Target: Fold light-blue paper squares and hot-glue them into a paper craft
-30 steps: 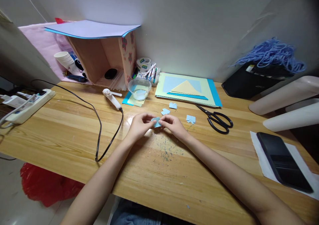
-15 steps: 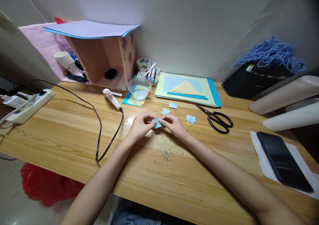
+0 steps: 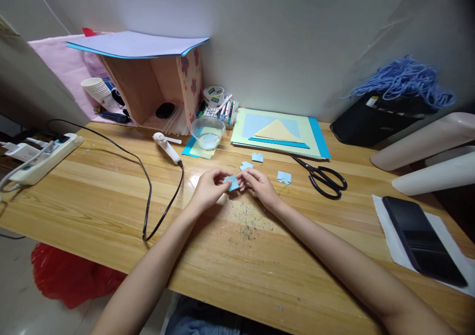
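Observation:
A small folded piece of light blue paper is pinched between the thumb and fingers of my left hand, a little above the table. At its right edge, the bent, closed fingers of my right hand hold the paper; part of their grip is hidden. Just behind my hands lies a similar folded light blue piece. Another folded piece sits farther back, and a third piece with a notched lower edge lies to the right.
Black-handled scissors lie right of the paper pieces. A white glue gun with a black cord is at the left. Behind stand a clear bowl and stacked coloured sheets. A phone lies at the right edge.
My right thumb has come off the front of the paper and the right fingers have shifted, so more of the paper shows. My left hand keeps its pinch.

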`<state>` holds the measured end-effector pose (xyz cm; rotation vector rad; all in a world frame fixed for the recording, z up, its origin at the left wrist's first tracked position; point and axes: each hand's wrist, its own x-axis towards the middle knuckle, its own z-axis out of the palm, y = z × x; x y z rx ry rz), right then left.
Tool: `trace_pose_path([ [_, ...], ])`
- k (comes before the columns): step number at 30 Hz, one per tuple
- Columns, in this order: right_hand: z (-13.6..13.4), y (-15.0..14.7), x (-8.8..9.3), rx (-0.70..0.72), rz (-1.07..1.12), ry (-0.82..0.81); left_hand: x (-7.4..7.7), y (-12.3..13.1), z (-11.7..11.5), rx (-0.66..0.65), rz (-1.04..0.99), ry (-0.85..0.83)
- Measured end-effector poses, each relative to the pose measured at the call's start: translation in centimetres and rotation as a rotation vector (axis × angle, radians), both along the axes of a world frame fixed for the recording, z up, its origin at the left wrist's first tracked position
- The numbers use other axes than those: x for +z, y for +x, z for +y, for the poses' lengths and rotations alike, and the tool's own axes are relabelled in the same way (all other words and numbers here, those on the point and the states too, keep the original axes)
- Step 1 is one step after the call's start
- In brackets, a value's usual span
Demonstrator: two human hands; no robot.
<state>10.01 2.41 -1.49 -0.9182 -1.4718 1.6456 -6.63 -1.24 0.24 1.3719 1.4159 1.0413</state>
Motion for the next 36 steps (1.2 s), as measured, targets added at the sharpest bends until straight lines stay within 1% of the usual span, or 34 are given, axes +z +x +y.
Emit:
trace_pose_path([
  [4, 0.0, -0.2, 0.1, 0.079, -0.059, -0.008, 0.1, 0.2, 0.0, 0.089, -0.048, 0.035],
  [7, -0.2, -0.3, 0.2, 0.112, -0.115, 0.024, 0.2, 0.6, -0.3, 0.115, -0.058, 0.094],
  [10, -0.3, -0.3, 0.1, 0.083, -0.15, 0.052, 0.2, 0.9, -0.5, 0.114, -0.072, 0.129],
  [12, -0.4, -0.3, -0.1, 0.04, -0.147, 0.063, 0.0, 0.9, -0.4, 0.128, -0.08, 0.113],
  [14, -0.4, -0.2, -0.3, -0.016, -0.113, 0.062, -0.2, 0.8, -0.3, 0.135, -0.047, 0.089],
  [18, -0.5, -0.2, -0.5, -0.098, -0.063, 0.063, -0.4, 0.7, -0.4, 0.027, 0.076, 0.091],
  [20, -0.7, -0.1, -0.3, -0.116, -0.102, 0.126, -0.4, 0.8, -0.5, -0.005, 0.123, 0.099],
  [23, -1.0, 0.0, 0.1, -0.124, -0.207, 0.27, -0.2, 0.9, -0.6, 0.017, 0.157, 0.09],
  [25, -1.2, 0.0, 0.3, -0.112, -0.265, 0.349, -0.2, 0.8, -0.7, 0.038, 0.139, 0.07],
  [28, -1.2, 0.1, 0.3, -0.099, -0.303, 0.41, -0.3, 0.6, -0.7, 0.057, 0.091, 0.041],
  [34, -1.3, -0.2, 0.4, -0.108, -0.243, 0.405, -0.6, 0.7, -0.2, 0.071, 0.0, 0.076],
  [36, -1.4, -0.3, 0.7, -0.117, -0.212, 0.388, -0.2, 0.9, -0.3, 0.064, -0.041, 0.048],
])
